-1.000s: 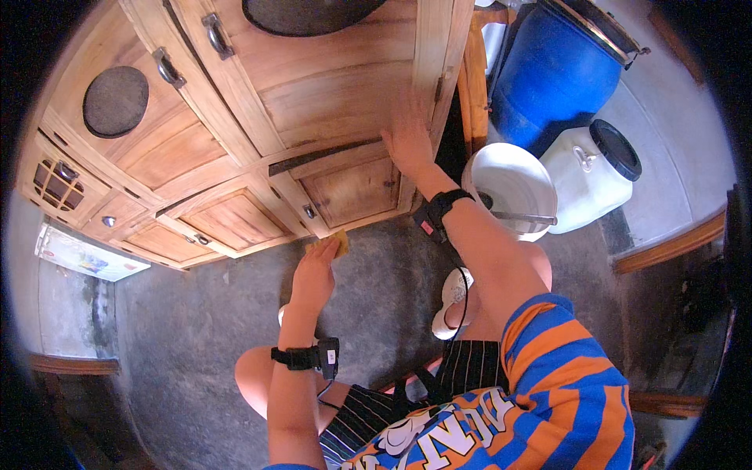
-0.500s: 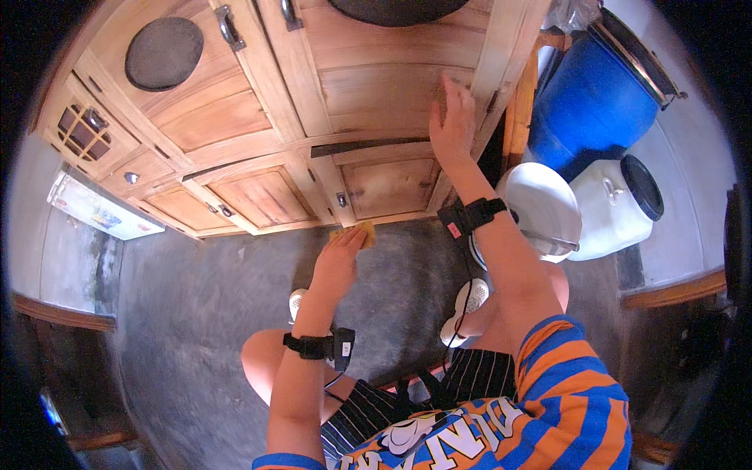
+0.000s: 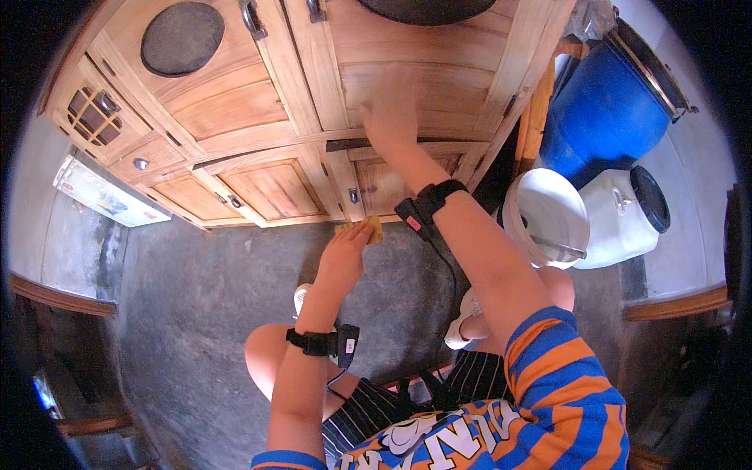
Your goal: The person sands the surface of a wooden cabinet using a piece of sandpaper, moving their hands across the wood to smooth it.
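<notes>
A yellow sponge-like cloth (image 3: 377, 231) sits under the closed fingers of my left hand (image 3: 345, 254), just in front of the lower edge of a wooden cabinet (image 3: 235, 117). My right hand (image 3: 392, 117) is up against or close to the large right-hand cabinet door (image 3: 462, 86); motion smears its fingers, so I cannot tell what they hold. Below that hand is a smaller panelled door (image 3: 376, 184) with a dark handle, partly covered by my right forearm. Black straps with small boxes go around both my wrists.
On the right stand a white bucket (image 3: 546, 211), a white canister with a black lid (image 3: 619, 215) and a large blue drum (image 3: 603, 113). A pale printed box or panel (image 3: 106, 192) leans by the left wall. Grey floor (image 3: 204, 313) spreads below the cabinet.
My right hand has swept left across the large door, from its right edge toward its middle. My left hand keeps the yellow cloth at almost the same spot. The view has shifted slightly.
</notes>
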`<control>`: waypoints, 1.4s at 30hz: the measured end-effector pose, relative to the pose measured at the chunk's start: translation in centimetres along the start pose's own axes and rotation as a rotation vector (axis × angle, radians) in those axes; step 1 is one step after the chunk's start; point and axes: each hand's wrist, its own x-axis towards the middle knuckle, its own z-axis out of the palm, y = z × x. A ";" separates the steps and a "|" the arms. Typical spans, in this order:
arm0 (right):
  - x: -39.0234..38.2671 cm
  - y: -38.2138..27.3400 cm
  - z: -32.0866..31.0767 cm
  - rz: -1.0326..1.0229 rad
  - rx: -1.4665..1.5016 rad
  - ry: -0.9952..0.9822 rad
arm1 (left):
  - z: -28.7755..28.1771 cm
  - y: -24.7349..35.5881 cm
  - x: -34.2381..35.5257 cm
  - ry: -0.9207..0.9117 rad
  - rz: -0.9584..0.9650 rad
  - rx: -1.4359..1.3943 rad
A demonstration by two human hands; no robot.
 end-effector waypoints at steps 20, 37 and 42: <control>-0.5 7.5 -1.7 -0.735 -0.359 -0.026 | 0.9 -0.7 -0.4 -0.037 -0.026 -0.006; -7.5 12.1 -3.4 -0.214 -0.274 -0.172 | 2.6 -1.2 0.2 -0.067 0.004 -0.013; -8.1 12.8 -4.0 -0.122 -0.302 -0.153 | 2.5 -0.6 0.1 -0.084 -0.001 -0.003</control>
